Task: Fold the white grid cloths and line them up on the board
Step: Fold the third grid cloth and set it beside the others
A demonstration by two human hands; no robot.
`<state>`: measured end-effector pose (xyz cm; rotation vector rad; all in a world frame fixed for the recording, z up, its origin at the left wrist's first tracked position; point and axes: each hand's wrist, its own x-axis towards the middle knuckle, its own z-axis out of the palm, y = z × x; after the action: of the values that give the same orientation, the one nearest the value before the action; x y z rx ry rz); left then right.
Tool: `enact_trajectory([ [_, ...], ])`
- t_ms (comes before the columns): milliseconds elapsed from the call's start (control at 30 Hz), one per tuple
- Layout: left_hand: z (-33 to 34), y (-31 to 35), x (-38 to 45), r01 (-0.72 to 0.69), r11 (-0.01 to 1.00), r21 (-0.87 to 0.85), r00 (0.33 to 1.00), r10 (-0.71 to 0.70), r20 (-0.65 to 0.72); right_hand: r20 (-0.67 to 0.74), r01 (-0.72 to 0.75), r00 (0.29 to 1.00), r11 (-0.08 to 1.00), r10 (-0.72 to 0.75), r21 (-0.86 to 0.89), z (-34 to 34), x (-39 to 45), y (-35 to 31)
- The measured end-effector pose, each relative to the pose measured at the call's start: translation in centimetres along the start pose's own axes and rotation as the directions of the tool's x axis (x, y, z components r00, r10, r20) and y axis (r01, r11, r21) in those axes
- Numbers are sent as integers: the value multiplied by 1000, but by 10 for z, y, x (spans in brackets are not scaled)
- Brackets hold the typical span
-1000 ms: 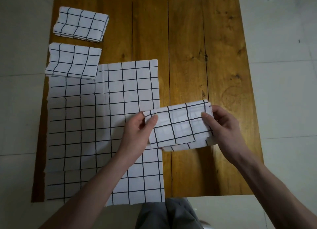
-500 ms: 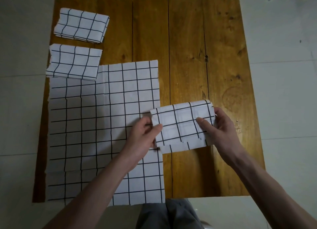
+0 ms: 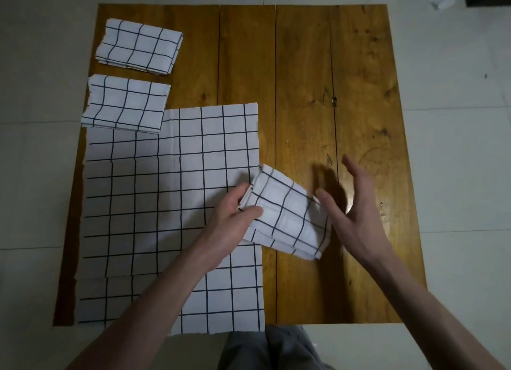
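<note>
Left hand [image 3: 235, 217]: thumb on top and fingers beneath, pinching the left end of a folded grid cloth [image 3: 287, 212]; forearm crosses the spread cloth from the near edge of the board

Right hand [image 3: 351, 206]: fingers spread and slightly curled, palm turned toward the folded cloth, holding nothing; thumb tip just beside the cloth's right edge, contact cannot be told; casts a dark shadow on the wood beyond it

Folded grid cloth, in hand: white with black grid lines, several layers showing at its near right corner; tilted, left end toward the far side, right end toward the near side; its left part over the right edge of the spread cloth, the rest over bare wood near the middle of the board

Spread grid cloth [image 3: 154, 203]: large, lying flat over the near left part of the wooden board [image 3: 304, 65]; its near edge overhangs the board's near edge; a second layer shows along its near left portion

Folded grid cloth, far left corner [image 3: 139, 50]: compact rectangle, lying flat, slightly askew

Folded grid cloth, left edge [image 3: 125, 105]: second rectangle just nearer than the first, a strip of wood between them; its near edge overlaps the far left corner of the spread cloth

Wooden board: brown planks with knots, lying on a pale tiled floor [image 3: 456, 120]

Grey trouser fabric [image 3: 265, 350]: visible below the board's near edge
</note>
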<state>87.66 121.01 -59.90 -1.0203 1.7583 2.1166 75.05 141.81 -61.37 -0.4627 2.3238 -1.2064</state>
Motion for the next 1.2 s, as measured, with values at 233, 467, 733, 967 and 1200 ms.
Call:
enact_trajectory([
  [233, 2, 4, 3, -5, 999, 39, 1000, 4, 17, 337, 10, 941, 999, -20, 30, 4, 21, -29],
  [467, 2, 1, -1, 55, 970, -239, 994, -76, -77, 111, -220, 975, 887, 191, 405, 16, 19, -32],
  [733, 9, 12, -18, -30, 999, -38, 993, 26, -119, 76, -263, 964, 852, 256, 453, 24, 6, -49],
  [967, 0, 38, -45, -18, 998, -53, 992, 11, -127, 157, -264, 964, 861, 216, 435, 8, -6, -88],
  [1200, -10, 66, -92, -25, 998, -52, 961, 10, -276, 94, -106, 993, 918, 75, 383, -6, -21, -140],
])
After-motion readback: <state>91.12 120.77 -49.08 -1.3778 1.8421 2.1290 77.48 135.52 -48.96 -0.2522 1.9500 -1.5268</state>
